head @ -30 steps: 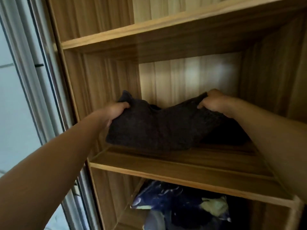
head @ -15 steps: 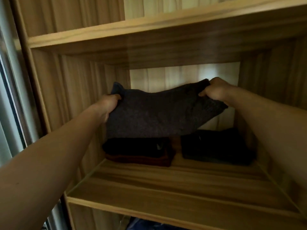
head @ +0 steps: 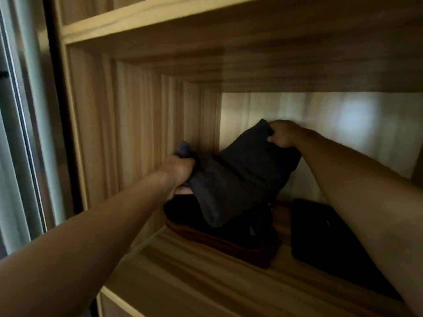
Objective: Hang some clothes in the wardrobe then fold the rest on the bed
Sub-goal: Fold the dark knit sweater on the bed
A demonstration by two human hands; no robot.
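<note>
1. Wardrobe shelf (head: 206,282): pale wood board and carrier of all the items below. It now fills more of the view than half a second ago. Its front edge is bare.
2. Dark grey garment (head: 240,179): the task's item, held above the shelf's left rear corner. Half a second ago it was stretched wide and flat between the hands. It is now bunched and tilted, with its right end high and its lower corner dropped to the pile beneath. Contact with the pile cannot be confirmed. Judgement: it is being laid on that pile, with release still to come.
3. Black folded pile (head: 320,236): sits at the shelf's right rear, apart from the garment and unmoved.
4. Black-over-rust folded pile (head: 229,244): sits at the left rear corner, directly under the garment and unmoved.
5. Left hand (head: 178,170): fingers are curled tight on the garment's left end. It is lower than before and close to the side wall.
6. Right hand (head: 282,133): pinches the upper right edge and has drawn in towards the left hand.
7. Writing: no brand or label is legible. A faint pale mark on the left pile is too blurred to read.
</note>
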